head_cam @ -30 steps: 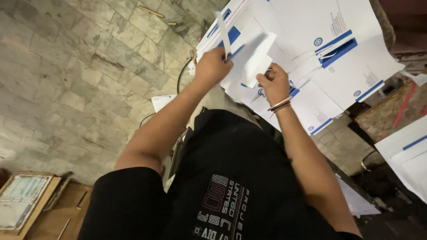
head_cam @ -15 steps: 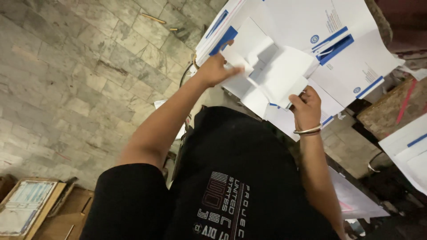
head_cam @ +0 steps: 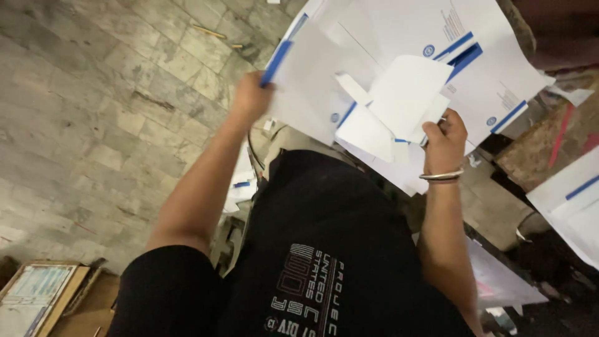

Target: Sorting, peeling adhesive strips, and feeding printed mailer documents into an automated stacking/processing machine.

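My left hand (head_cam: 251, 95) is raised and grips the blue-striped edge of a large white sheet (head_cam: 306, 93). My right hand (head_cam: 444, 136), with a metal bangle on its wrist, pinches a smaller folded white cut-out sheet (head_cam: 405, 93) with flaps, lifted just above the pile. Under both hands lies a spread of white printed sheets with blue bars and round blue emblems (head_cam: 474, 68). My black shirt fills the bottom of the view.
A grey stone-tile floor (head_cam: 93, 125) spreads to the left. A brown cardboard box with a printed sheet (head_cam: 37, 293) sits at bottom left. More white sheets with blue stripes (head_cam: 571, 200) lie at right, beside a brown surface (head_cam: 549, 143).
My right hand pulled back from the pile toward my body, bringing the folded white sheet up. My left hand shifted left along the big sheet's blue edge.
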